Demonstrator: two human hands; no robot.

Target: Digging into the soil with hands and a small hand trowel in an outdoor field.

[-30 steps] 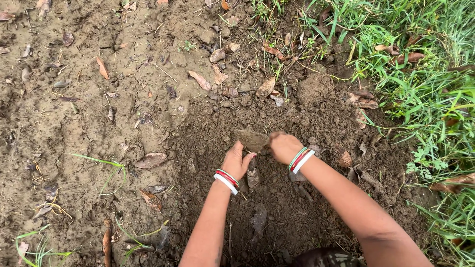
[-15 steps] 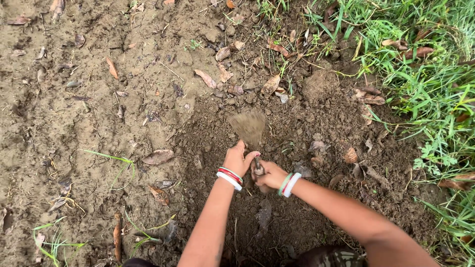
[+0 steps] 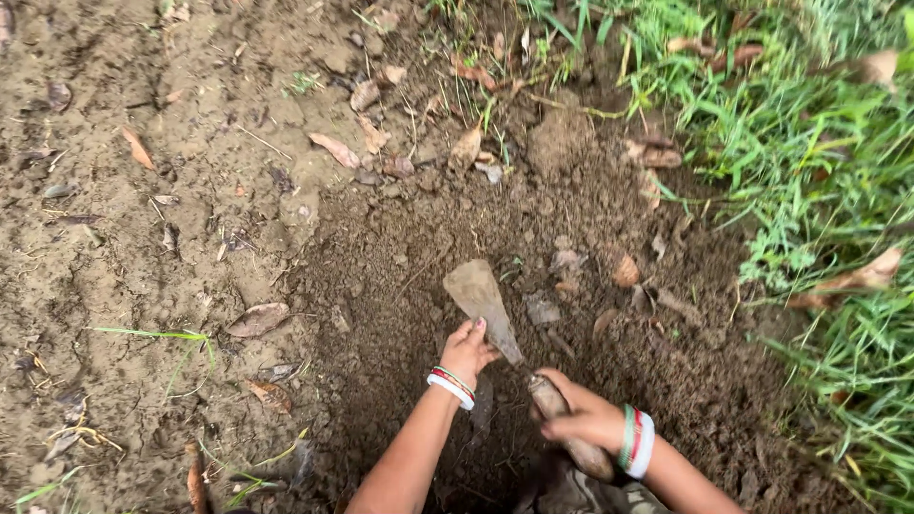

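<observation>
My right hand (image 3: 586,417) grips the wooden handle of a hand trowel (image 3: 486,300), whose mud-caked flat blade points up and away over dark loosened soil (image 3: 400,286). My left hand (image 3: 466,350) rests beside the blade's lower left edge, fingers touching or nearly touching it. Both wrists wear red, white and green bangles. The handle's end disappears under my right hand near the lower edge of the view.
Dry brown leaves (image 3: 257,319) and small stones lie scattered over lighter packed earth on the left. Green grass (image 3: 819,162) borders the dug patch on the right. A clod of soil (image 3: 557,143) sits at the far edge of the patch.
The trowel blade has lifted out of the soil and now shows in full. My right hand has drawn back toward me along the handle; my left hand stays by the blade.
</observation>
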